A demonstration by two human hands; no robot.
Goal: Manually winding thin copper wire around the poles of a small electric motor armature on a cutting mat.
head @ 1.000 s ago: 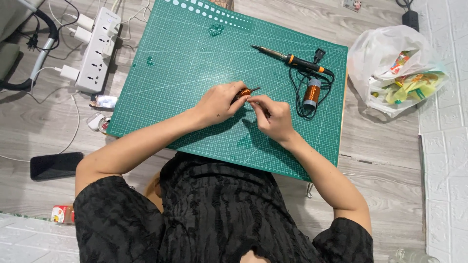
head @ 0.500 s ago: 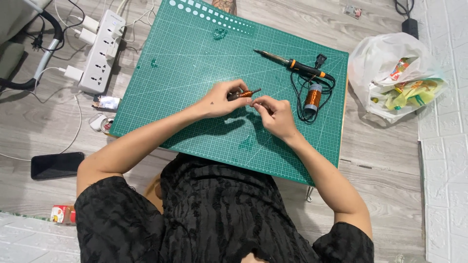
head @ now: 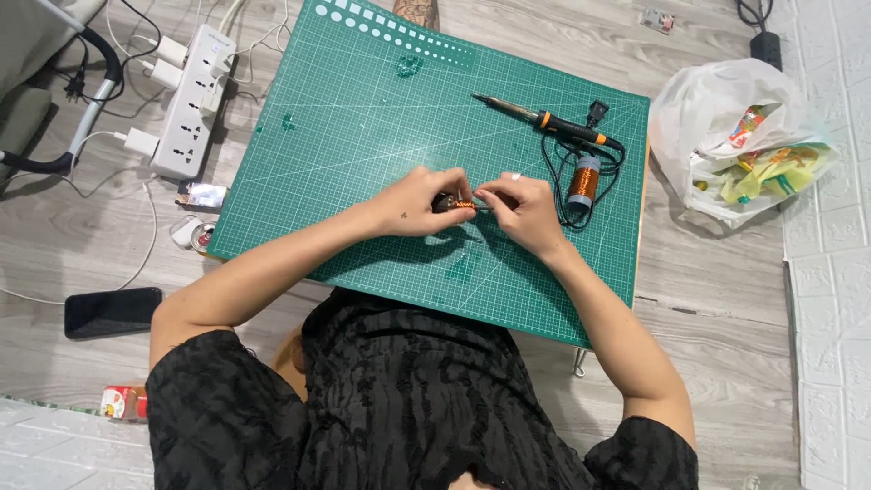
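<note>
We have drawn both hands closer over the green cutting mat (head: 363,136), left hand (head: 419,201) and right hand (head: 519,210) fingers now pinching the small copper-wound piece (head: 454,205) between them, winding seemingly continuing.

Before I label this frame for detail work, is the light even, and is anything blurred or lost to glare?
Head view: light is soft and even; the hands cast a faint shadow on the green cutting mat. The left hand, right hand and small copper-wound part between them look sharp, though the part is too small for detail. The white plastic bag is bright but not blown out.
</note>
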